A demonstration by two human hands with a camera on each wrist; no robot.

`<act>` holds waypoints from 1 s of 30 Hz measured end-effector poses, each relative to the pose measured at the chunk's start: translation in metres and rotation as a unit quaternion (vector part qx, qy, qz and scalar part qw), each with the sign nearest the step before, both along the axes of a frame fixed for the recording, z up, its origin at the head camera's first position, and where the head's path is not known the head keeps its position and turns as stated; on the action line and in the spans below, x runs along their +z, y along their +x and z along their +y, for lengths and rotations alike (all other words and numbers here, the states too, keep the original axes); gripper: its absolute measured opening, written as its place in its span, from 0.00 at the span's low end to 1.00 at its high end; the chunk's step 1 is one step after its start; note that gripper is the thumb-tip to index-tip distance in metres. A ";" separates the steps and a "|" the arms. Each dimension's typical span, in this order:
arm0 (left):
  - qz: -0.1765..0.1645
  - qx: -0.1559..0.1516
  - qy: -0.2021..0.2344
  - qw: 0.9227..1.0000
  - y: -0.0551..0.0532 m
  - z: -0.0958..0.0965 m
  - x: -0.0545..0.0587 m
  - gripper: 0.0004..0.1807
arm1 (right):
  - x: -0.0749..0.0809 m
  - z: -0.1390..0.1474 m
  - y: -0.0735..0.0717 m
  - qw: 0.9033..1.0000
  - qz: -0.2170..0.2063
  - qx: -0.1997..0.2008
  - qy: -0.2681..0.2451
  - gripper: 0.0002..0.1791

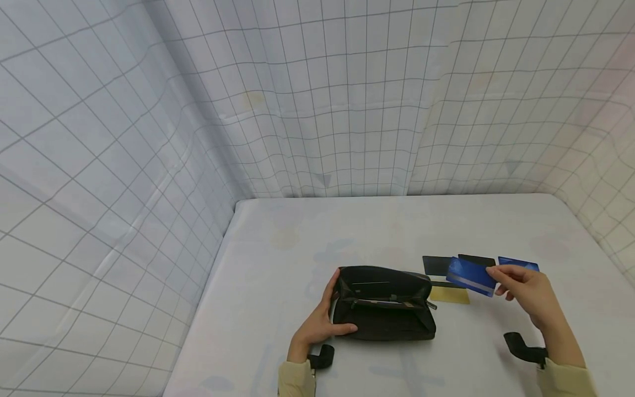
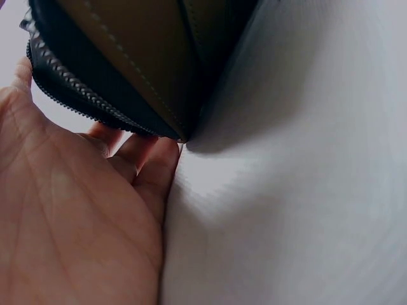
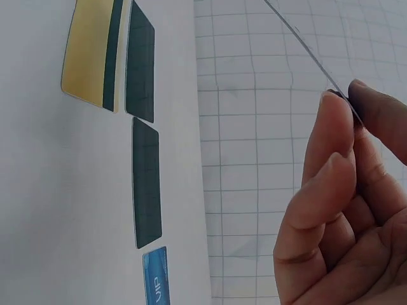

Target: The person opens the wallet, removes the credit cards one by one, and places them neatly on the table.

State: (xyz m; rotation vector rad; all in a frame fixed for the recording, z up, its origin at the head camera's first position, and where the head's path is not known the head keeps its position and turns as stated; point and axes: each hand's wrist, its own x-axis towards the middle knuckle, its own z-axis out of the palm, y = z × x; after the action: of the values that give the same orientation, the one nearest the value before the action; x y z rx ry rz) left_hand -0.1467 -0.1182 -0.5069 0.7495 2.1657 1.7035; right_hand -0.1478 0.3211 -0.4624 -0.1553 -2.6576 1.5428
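A black zip wallet [image 1: 384, 328] lies unzipped on the table in the head view, its inner pockets showing. My left hand [image 1: 317, 325] grips its left end, thumb on the near side and fingers at the far corner. In the left wrist view the wallet's zip teeth [image 2: 76, 82] and brown stitched lining [image 2: 133, 44] show above the fingers. Right of the wallet, my right hand [image 1: 533, 292] pinches a blue card [image 1: 468, 274] by its right edge between thumb and fingers. The right wrist view shows that card edge-on, held above the table.
Behind and below the held card lie two dark cards [image 3: 147, 184], a yellow card with a dark stripe [image 3: 89, 57] and another blue card [image 3: 156, 276]. A white cloth covers the table [image 1: 278, 286]. Gridded white curtains [image 1: 317, 110] hang at the back and sides.
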 end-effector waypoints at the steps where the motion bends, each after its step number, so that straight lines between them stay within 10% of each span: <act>1: 0.000 0.000 -0.001 1.000 0.000 0.000 0.000 0.63 | 0.000 0.001 0.000 1.000 0.000 -0.006 -0.003 0.24; 16: 0.011 0.012 0.009 1.000 -0.012 -0.002 -0.039 0.63 | -0.017 0.013 0.000 0.999 -0.016 -0.039 0.024 0.30; 30: 0.010 0.009 0.012 1.000 -0.005 0.000 -0.020 0.64 | -0.038 0.031 -0.003 0.995 -0.050 -0.047 0.067 0.27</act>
State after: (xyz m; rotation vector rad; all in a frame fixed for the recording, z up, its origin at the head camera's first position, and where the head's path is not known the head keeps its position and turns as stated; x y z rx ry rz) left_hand -0.1522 -0.1184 -0.5271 0.7594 2.1754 1.7408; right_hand -0.1511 0.3518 -0.5004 -0.3522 -2.7755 1.3584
